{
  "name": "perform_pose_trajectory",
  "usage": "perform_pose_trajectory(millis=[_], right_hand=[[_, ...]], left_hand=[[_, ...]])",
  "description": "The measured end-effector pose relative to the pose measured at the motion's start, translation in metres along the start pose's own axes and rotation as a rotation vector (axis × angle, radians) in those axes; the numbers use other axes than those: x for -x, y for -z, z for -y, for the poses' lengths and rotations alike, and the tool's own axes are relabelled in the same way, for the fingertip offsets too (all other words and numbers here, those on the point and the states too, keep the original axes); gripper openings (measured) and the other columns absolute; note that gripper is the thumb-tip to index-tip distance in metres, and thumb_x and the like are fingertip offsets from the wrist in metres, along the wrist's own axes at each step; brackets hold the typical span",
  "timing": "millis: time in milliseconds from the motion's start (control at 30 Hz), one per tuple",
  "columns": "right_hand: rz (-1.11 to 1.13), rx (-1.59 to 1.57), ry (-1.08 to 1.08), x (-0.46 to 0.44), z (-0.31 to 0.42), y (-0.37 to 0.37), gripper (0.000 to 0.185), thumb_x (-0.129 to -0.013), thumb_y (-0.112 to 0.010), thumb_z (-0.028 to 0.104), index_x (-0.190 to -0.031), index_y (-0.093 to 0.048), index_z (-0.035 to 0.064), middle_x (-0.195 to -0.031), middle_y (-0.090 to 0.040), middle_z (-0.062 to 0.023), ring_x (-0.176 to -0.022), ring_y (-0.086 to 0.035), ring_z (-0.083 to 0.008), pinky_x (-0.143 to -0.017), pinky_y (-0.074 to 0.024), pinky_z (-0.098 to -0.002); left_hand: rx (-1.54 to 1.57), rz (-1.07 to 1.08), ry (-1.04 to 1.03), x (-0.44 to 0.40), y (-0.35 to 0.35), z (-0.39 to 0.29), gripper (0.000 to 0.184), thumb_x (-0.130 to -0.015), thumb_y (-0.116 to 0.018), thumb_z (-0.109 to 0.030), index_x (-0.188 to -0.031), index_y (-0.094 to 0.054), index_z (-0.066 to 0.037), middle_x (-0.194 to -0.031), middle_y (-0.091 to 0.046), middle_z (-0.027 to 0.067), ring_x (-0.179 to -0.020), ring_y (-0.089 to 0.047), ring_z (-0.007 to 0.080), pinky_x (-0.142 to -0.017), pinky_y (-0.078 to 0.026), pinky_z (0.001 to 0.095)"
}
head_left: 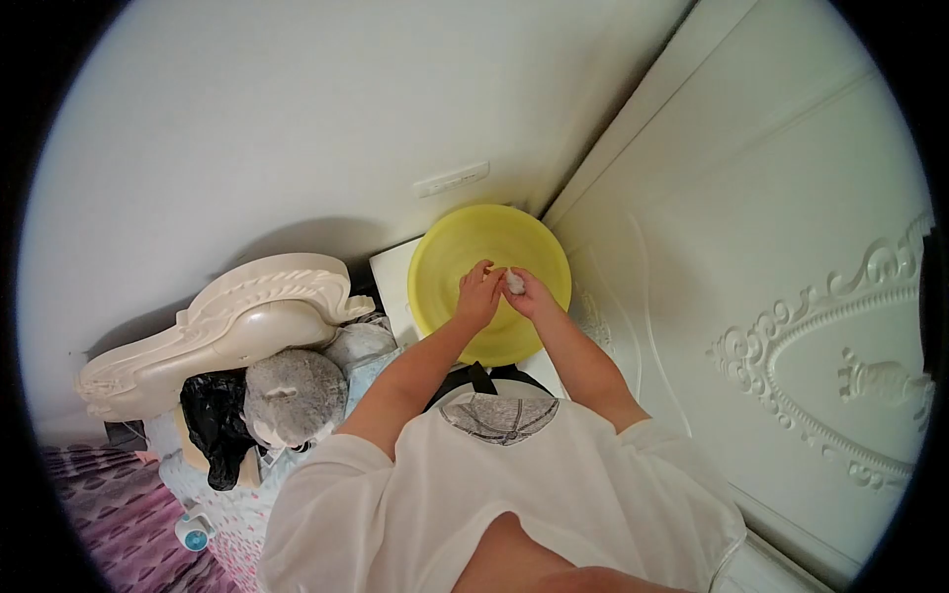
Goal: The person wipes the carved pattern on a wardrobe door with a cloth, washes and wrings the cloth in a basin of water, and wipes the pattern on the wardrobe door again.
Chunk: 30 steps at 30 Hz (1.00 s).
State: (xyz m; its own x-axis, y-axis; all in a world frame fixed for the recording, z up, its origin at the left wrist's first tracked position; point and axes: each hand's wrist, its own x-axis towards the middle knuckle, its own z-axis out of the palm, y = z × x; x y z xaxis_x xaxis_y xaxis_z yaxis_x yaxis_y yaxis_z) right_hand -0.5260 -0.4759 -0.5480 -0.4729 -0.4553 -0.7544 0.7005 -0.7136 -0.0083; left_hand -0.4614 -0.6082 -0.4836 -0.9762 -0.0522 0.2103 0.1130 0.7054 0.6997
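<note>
A large round yellow basin (445,247) stands in the corner on a white surface. Over its middle, both hands are close together. My right hand (531,295) is closed around a small whitish, crumpled item (515,283), part of which shows between the fingers. My left hand (479,293) is just to the left, its fingertips near or touching that item and some fingers raised apart. What the item is cannot be made out.
Left of the basin are a cream carved headboard (247,326), a grey plush toy (294,395) and a black plastic bag (215,425) on a bed. A white carved panel (692,247) rises at the right. A wall socket strip (452,180) is behind the basin.
</note>
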Motion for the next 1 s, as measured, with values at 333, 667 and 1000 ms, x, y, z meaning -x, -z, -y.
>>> perform_pose_trajectory(millis=[333, 667, 1000], right_hand=[[-0.222, -0.097, 0.048, 0.016, -0.004, -0.023, 0.009, -0.084, -0.049, 0.0, -0.093, -0.049, -0.0007, -0.084, -0.056, -0.0138, -0.073, -0.057, -0.0229, -0.061, -0.053, -0.0262], [-0.076, 0.343, 0.105, 0.029, -0.012, -0.031, 0.027, -0.091, -0.047, 0.035, -0.074, -0.045, 0.0152, -0.058, -0.043, 0.0016, -0.044, -0.037, -0.0087, -0.037, -0.0256, -0.021], [-0.058, 0.424, 0.045, 0.044, -0.021, -0.048, 0.04, -0.091, -0.044, 0.042, -0.06, -0.037, 0.0171, -0.049, -0.03, 0.003, -0.037, -0.023, -0.0093, -0.034, -0.017, -0.0234]], left_hand=[[0.271, -0.079, 0.232, 0.003, -0.02, 0.038, 0.02, -0.09, -0.042, -0.014, -0.097, -0.053, 0.002, -0.091, -0.052, 0.0188, -0.087, -0.052, 0.0326, -0.075, -0.043, 0.0381], [0.197, 0.125, 0.285, 0.01, -0.027, 0.055, 0.027, -0.089, -0.044, -0.021, -0.089, -0.057, 0.002, -0.081, -0.058, 0.0176, -0.072, -0.058, 0.0281, -0.068, -0.045, 0.0368], [0.388, 0.099, 0.461, 0.012, -0.023, 0.055, 0.023, -0.087, -0.045, -0.017, -0.086, -0.059, 0.001, -0.084, -0.06, 0.0195, -0.08, -0.057, 0.0332, -0.071, -0.044, 0.0384]])
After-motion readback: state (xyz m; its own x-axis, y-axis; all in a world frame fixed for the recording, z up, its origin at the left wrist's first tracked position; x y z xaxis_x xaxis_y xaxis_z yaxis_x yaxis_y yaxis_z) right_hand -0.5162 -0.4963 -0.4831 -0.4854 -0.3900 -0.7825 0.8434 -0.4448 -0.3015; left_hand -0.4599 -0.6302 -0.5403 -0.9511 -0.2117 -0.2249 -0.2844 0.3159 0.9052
